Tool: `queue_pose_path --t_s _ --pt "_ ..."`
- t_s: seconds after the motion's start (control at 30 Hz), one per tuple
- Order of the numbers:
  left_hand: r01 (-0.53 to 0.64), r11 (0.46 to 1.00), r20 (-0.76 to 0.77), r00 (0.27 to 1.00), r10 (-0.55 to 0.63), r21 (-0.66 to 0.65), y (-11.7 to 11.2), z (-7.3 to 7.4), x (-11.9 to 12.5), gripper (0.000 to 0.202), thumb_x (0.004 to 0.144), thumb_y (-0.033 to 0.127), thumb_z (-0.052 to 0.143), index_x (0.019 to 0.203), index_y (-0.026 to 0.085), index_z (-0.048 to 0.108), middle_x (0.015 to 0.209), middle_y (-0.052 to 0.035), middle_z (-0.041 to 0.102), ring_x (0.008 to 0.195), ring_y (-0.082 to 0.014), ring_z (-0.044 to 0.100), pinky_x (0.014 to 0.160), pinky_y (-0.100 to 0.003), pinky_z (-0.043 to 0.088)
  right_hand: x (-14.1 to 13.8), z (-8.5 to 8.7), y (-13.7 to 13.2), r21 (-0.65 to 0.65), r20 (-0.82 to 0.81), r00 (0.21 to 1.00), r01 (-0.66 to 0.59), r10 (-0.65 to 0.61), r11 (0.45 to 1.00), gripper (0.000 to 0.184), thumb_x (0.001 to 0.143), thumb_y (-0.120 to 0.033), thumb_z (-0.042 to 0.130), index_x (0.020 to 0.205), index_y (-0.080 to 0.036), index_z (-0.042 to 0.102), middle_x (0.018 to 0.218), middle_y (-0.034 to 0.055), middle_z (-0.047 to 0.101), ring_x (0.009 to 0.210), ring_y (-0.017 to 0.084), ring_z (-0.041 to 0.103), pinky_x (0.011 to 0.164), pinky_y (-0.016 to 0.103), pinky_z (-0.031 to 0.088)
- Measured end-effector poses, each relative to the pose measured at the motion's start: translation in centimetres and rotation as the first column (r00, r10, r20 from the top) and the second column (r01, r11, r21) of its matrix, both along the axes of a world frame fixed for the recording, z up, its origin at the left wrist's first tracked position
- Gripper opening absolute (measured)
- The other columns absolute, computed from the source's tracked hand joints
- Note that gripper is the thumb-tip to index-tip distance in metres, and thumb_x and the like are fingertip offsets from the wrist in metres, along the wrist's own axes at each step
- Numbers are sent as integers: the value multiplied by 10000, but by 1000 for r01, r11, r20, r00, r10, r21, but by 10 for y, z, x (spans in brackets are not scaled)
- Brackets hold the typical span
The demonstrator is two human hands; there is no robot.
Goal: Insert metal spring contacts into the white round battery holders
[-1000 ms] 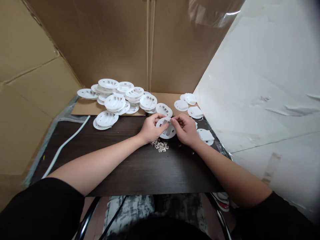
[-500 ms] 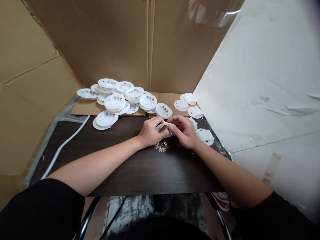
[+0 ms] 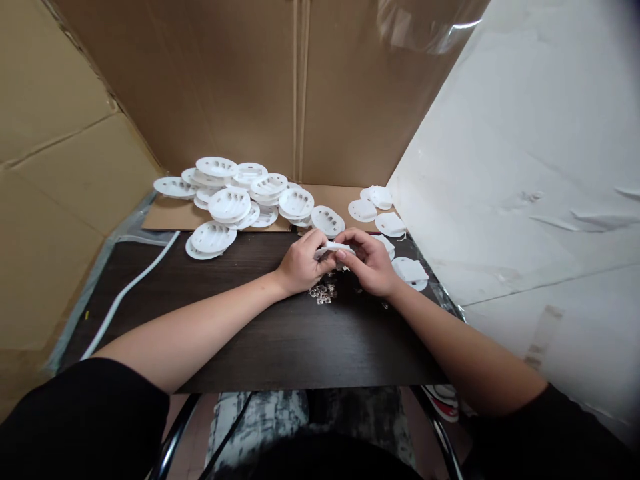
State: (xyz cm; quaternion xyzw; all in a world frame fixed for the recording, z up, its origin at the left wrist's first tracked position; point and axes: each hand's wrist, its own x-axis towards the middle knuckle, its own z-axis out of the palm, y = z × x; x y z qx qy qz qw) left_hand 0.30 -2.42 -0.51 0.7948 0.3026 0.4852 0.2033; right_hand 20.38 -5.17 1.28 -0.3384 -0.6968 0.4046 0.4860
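Observation:
My left hand point(image 3: 301, 263) and my right hand point(image 3: 371, 262) meet above the dark table point(image 3: 240, 320), both closed on one white round plastic disc point(image 3: 332, 249). The disc lies tilted nearly edge-on between the fingertips. Just below the hands a small heap of shiny metal clips point(image 3: 323, 292) rests on the table. A pile of white slotted discs point(image 3: 240, 193) lies behind my left hand.
A few white flat covers point(image 3: 385, 207) and another point(image 3: 410, 270) lie at the right. Cardboard walls point(image 3: 225, 80) close off the back and left; a white sheet point(image 3: 525, 167) stands on the right. A white cable point(image 3: 125, 293) runs along the table's left side.
The disc has turned from facing up to nearly edge-on between the fingers, and both hands have shifted slightly away from me, uncovering more of the metal clips.

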Motion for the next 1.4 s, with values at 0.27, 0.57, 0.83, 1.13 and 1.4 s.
queue_pose_path --t_s 0.27,0.57,0.83,1.13,1.4 --pt "-7 1000 -4 1000 7 -5 0 0 0 532 995 732 600 839 239 473 763 2 512 704 -178 487 665 -338 389 -1 3 1 -75 -42 999 -26 23 997 362 951 -569 794 1072 -252 669 1042 54 685 958 223 674 843 378 587" --pt "-16 999 -7 1000 16 -28 1 -2 0 520 995 711 611 833 237 473 760 1 518 709 -178 491 657 -332 390 -3 9 2 -54 -57 998 -44 41 998 384 937 -596 795 1047 -257 653 1015 53 656 960 232 641 894 410 568" --pt "-26 999 -12 1000 26 -43 0 -1 1 536 997 730 582 823 239 455 752 1 510 704 -178 480 654 -332 379 -3 5 3 -62 -83 996 -36 31 997 388 930 -598 808 1050 -263 653 983 37 651 897 217 629 786 370 551" --pt "1 991 25 1000 2 -136 -1 -3 3 498 998 672 621 818 231 476 705 19 510 655 -158 463 628 -320 352 -1 7 2 91 31 996 83 -86 992 265 992 -529 763 994 -264 757 934 39 715 827 210 637 737 379 542" --pt "65 949 96 995 -37 -308 -3 -6 6 491 979 667 662 835 210 556 722 -3 573 658 -156 490 612 -302 380 1 8 4 109 41 992 117 -122 987 250 988 -512 772 948 -267 799 931 44 774 858 229 681 785 409 566"
